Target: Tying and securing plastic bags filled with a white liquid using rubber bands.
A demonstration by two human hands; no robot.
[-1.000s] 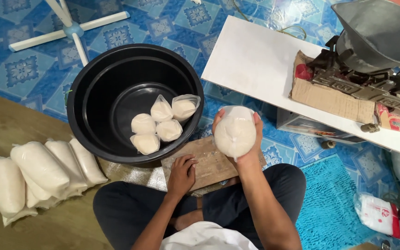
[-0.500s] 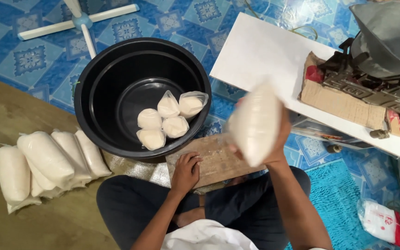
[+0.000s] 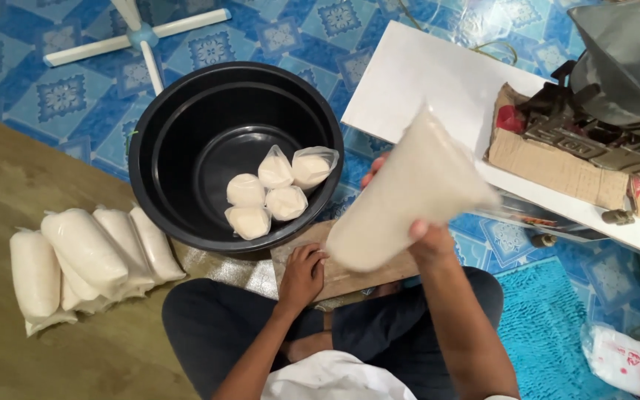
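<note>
The right hand (image 3: 430,235) is closed around a clear plastic bag of white grain (image 3: 409,196), fingers wrapped about its lower part with the thumb showing on the near side; the bag is held up off the floor, tilted, its narrow top pointing up and away from the hand toward the white surface (image 3: 424,81). The left hand (image 3: 301,272) lies palm down with its fingers spread on a piece of brown cardboard (image 3: 357,280), holding nothing; the cardboard lies on the floor just below the raised bag. Beyond the left hand sits a large black tub (image 3: 187,126), and in its bottom lie five small filled bags (image 3: 272,191), bunched together and touching. Well off to the left of the left hand, a row of larger filled bags (image 3: 83,255) lies on the wooden floor, leaning on one another. Past the right hand, on the white surface, stands a cardboard box (image 3: 557,167) with dark metal parts on it
</note>
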